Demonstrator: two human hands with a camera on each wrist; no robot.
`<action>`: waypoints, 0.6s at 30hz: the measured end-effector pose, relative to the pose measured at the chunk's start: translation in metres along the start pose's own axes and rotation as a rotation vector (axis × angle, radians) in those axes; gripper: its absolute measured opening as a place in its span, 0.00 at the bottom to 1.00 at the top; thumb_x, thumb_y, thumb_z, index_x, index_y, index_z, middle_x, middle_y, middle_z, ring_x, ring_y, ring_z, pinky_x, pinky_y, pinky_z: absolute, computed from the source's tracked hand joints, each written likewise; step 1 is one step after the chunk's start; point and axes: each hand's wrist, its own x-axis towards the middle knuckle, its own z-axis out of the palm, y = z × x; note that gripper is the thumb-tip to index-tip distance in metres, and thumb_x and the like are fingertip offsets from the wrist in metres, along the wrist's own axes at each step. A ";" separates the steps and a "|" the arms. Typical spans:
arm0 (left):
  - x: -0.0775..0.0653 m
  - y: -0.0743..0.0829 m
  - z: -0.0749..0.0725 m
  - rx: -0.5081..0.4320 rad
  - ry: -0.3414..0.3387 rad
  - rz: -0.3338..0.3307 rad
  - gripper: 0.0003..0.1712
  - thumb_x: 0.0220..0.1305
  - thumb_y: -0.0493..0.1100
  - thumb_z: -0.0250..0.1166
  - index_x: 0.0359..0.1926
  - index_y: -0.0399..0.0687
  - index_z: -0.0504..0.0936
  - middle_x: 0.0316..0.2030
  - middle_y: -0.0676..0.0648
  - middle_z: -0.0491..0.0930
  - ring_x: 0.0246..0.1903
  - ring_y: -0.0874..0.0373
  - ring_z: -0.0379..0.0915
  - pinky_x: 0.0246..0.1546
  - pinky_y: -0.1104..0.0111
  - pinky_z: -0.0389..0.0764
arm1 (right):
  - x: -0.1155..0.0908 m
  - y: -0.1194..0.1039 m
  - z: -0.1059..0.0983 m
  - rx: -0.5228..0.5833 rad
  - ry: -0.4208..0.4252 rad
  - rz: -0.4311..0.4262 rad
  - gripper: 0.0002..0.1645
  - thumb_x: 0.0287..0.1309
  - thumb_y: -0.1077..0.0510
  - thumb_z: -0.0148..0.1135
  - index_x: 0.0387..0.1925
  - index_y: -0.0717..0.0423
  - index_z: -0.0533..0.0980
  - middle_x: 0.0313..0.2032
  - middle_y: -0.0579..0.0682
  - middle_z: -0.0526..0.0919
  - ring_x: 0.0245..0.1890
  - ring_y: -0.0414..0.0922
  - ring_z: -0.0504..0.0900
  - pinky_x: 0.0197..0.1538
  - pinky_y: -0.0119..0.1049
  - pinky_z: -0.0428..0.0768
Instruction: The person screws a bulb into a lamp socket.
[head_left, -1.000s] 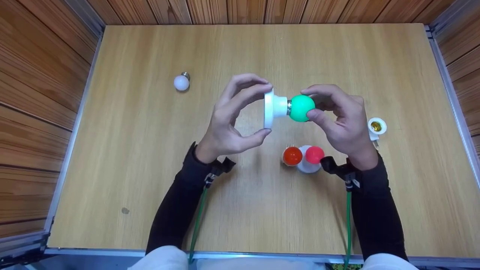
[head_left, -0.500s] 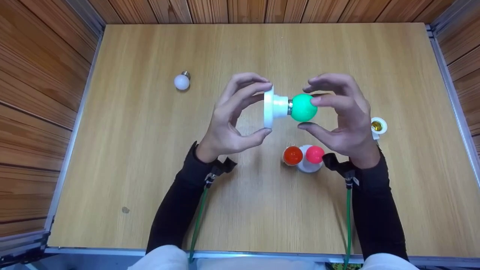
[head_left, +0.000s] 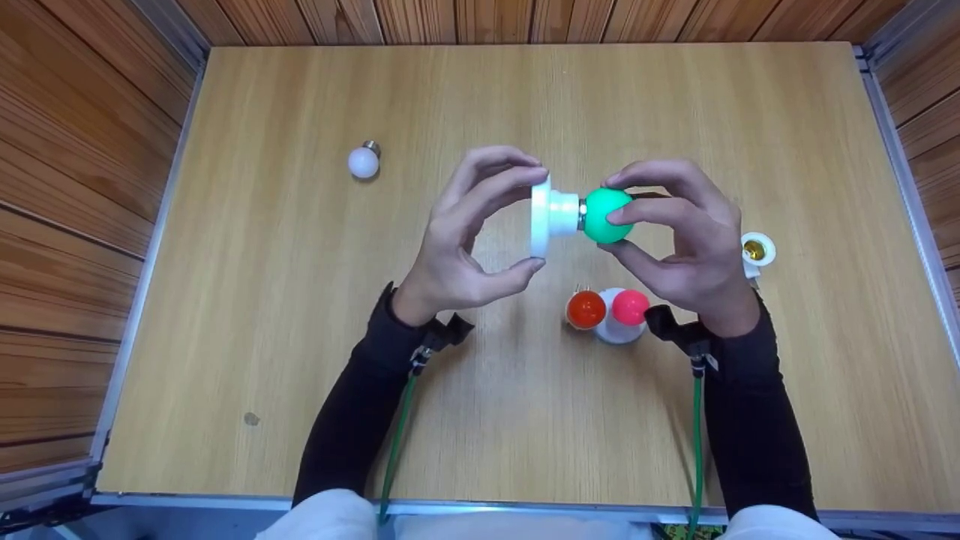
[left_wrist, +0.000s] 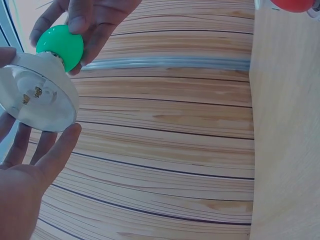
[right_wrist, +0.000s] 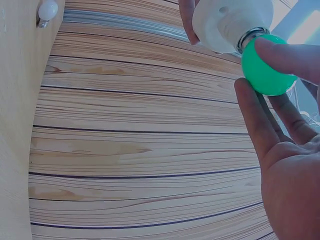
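Note:
My left hand (head_left: 476, 232) grips the round flange of a white lamp socket (head_left: 553, 214) by its rim, thumb below and fingers above. The socket lies sideways in the air, its mouth facing right; the left wrist view shows the hollow back of its base (left_wrist: 37, 95) with two metal terminals. A green light bulb (head_left: 606, 215) sits in the mouth, a band of its metal screw base still showing. My right hand (head_left: 686, 240) pinches the green globe between thumb and fingers. In the right wrist view the bulb (right_wrist: 267, 67) is in line with the socket.
On the table (head_left: 300, 300), a red-orange bulb (head_left: 586, 310) and a pink bulb (head_left: 630, 307) stand by a white round base (head_left: 616, 334) below the hands. A white bulb (head_left: 364, 162) lies at back left. Another white socket (head_left: 757, 250) lies behind the right wrist.
My right hand loosened its fingers from the green bulb, shifted them round the globe and now pinches it again. The left hand keeps its hold on the socket almost still.

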 end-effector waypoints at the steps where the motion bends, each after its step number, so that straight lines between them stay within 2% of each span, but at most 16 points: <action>1: 0.000 0.000 0.000 0.008 0.000 0.008 0.37 0.53 0.31 0.76 0.63 0.20 0.75 0.61 0.24 0.68 0.65 0.45 0.73 0.68 0.52 0.85 | 0.000 0.000 0.000 0.001 -0.002 0.009 0.20 0.62 0.55 0.76 0.37 0.71 0.80 0.50 0.60 0.86 0.54 0.43 0.85 0.62 0.27 0.86; 10: 0.001 0.000 0.000 0.057 0.000 0.039 0.36 0.52 0.32 0.76 0.62 0.21 0.76 0.60 0.25 0.69 0.64 0.44 0.73 0.68 0.53 0.85 | -0.002 0.003 -0.004 0.075 -0.036 0.128 0.30 0.59 0.55 0.79 0.43 0.81 0.77 0.50 0.57 0.85 0.51 0.41 0.88 0.60 0.28 0.88; 15: 0.001 0.000 0.000 0.086 -0.005 0.055 0.36 0.52 0.33 0.76 0.62 0.21 0.77 0.60 0.25 0.70 0.64 0.43 0.72 0.67 0.54 0.86 | -0.004 0.005 -0.007 0.022 -0.049 0.160 0.37 0.61 0.47 0.78 0.46 0.81 0.77 0.49 0.52 0.87 0.50 0.36 0.89 0.58 0.26 0.88; 18: 0.002 -0.001 0.000 0.103 -0.005 0.065 0.36 0.53 0.34 0.76 0.62 0.22 0.77 0.60 0.26 0.71 0.64 0.42 0.72 0.66 0.55 0.86 | -0.005 0.006 -0.009 -0.036 -0.055 0.169 0.41 0.62 0.40 0.76 0.47 0.79 0.78 0.44 0.56 0.90 0.48 0.32 0.90 0.56 0.24 0.88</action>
